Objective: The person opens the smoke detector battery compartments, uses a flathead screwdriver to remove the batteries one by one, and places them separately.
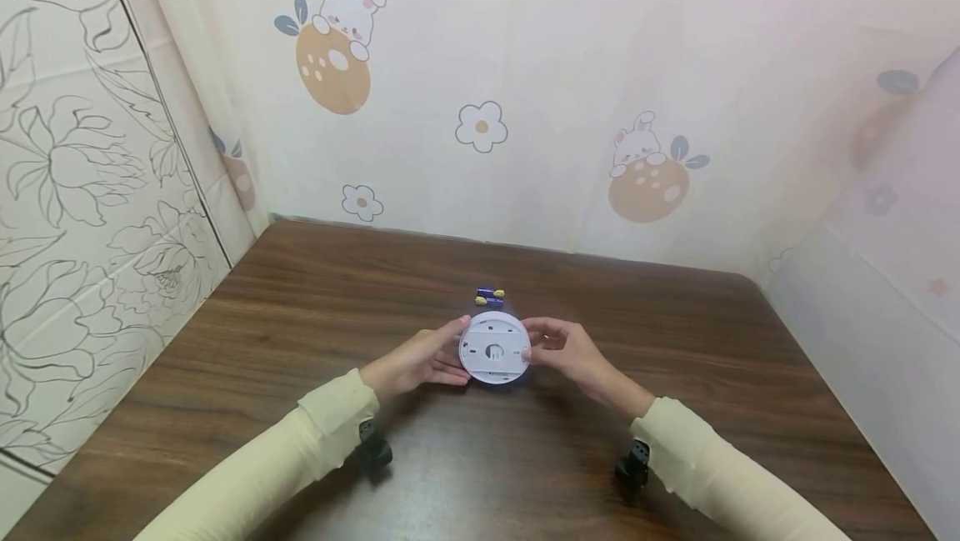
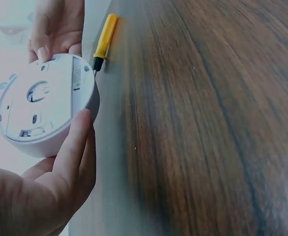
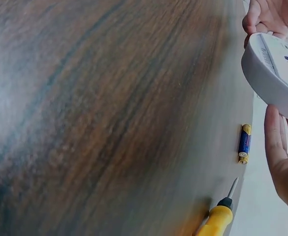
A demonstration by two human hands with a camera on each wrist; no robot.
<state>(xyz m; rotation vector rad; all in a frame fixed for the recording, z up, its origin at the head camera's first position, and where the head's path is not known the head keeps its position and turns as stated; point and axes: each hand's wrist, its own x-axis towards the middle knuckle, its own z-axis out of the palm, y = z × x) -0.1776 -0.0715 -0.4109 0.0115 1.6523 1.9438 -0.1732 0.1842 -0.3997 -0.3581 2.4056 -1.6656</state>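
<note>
A round white device (image 1: 495, 348), resembling a smoke alarm, is held up between both hands with its flat slotted plate facing the head camera. My left hand (image 1: 423, 362) grips its left rim, fingers curled along the side wall in the left wrist view. On the opposite rim, my right hand (image 1: 566, 351) pinches the edge, its thumb on the plate face. Two blue and yellow batteries (image 1: 490, 298) lie just beyond the device. A yellow-handled screwdriver (image 2: 107, 37) shows on the table in both wrist views; the head view does not show it.
The dark wood-grain table (image 1: 360, 291) spreads around the hands. Behind it hangs a pale curtain (image 1: 480, 49) printed with rabbits and flowers. A white flower-patterned panel (image 1: 82, 174) stands on the left. Small black cameras sit at both wrists.
</note>
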